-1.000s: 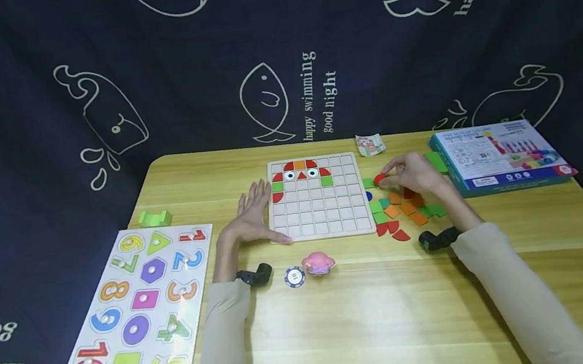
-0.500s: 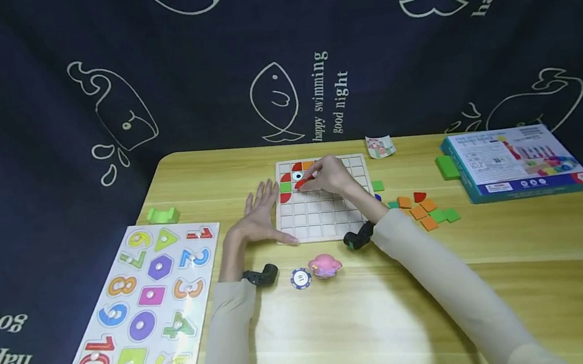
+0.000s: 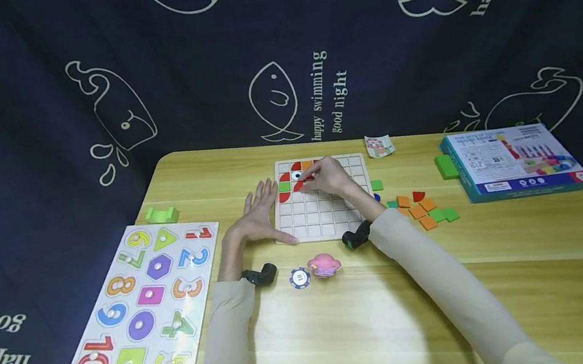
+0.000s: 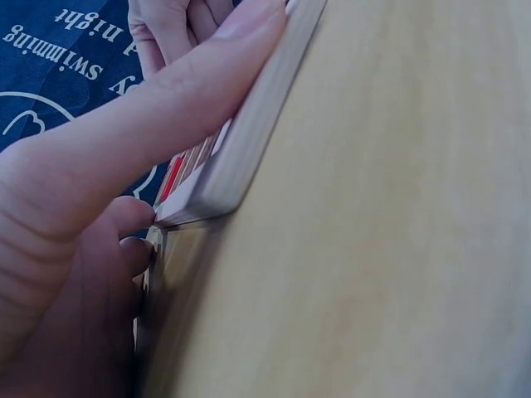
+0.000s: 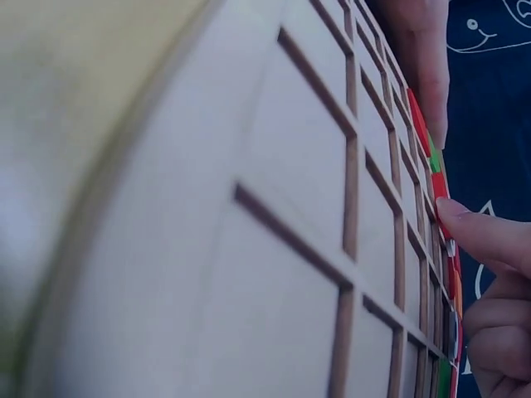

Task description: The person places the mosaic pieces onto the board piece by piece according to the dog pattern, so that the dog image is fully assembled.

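Note:
A pale wooden grid board (image 3: 297, 221) lies on the table with red, green and orange tiles and a round eye tile in its upper left cells. My left hand (image 3: 255, 221) is spread at its left side, thumb along the near left corner and fingertips by the left edge. Over the upper cells, my right hand (image 3: 328, 175) pinches a red quarter-circle tile (image 3: 298, 186) just below the eye tile. In the right wrist view, the thumb touches that red tile (image 5: 440, 187). The right hand covers part of the pattern.
Loose orange tiles (image 3: 428, 222), green ones and a red one lie right of the board, partly behind the right forearm. A boxed set (image 3: 515, 160) sits farther right, a number puzzle (image 3: 144, 308) at left. A pink toy (image 3: 324, 265) and poker chip (image 3: 300, 278) are in front.
My right hand has carried the red tile from the loose pile leftward onto the board's upper left cells, then barely moved. The left hand has stayed at the board's edge. The head view has shifted slightly.

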Demonstrator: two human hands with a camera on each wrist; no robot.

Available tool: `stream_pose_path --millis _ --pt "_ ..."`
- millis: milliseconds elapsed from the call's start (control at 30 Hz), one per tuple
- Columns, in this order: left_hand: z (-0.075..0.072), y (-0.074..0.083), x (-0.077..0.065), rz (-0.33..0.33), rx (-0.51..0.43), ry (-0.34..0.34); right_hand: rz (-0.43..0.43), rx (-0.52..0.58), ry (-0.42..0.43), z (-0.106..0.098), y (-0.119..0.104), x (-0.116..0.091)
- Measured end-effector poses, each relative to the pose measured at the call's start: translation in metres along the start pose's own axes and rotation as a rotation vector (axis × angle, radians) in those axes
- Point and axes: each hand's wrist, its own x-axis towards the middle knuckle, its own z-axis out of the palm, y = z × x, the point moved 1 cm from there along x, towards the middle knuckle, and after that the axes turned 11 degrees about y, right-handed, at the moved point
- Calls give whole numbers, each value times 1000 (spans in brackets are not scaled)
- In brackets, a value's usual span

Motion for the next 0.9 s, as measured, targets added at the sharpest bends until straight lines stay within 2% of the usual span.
stream_pose_path --millis 300,567,733,900 --pt "1 -2 1 -2 4 -1 43 7 -5 3 -5 4" --pt "1 0 1 -1 -2 5 3 -25 -10 1 -6 5" --pt "1 1 1 0 1 3 -7 -5 -36 -1 -2 5" --pt "1 1 0 -5 1 0 -39 11 -53 -17 5 -2"
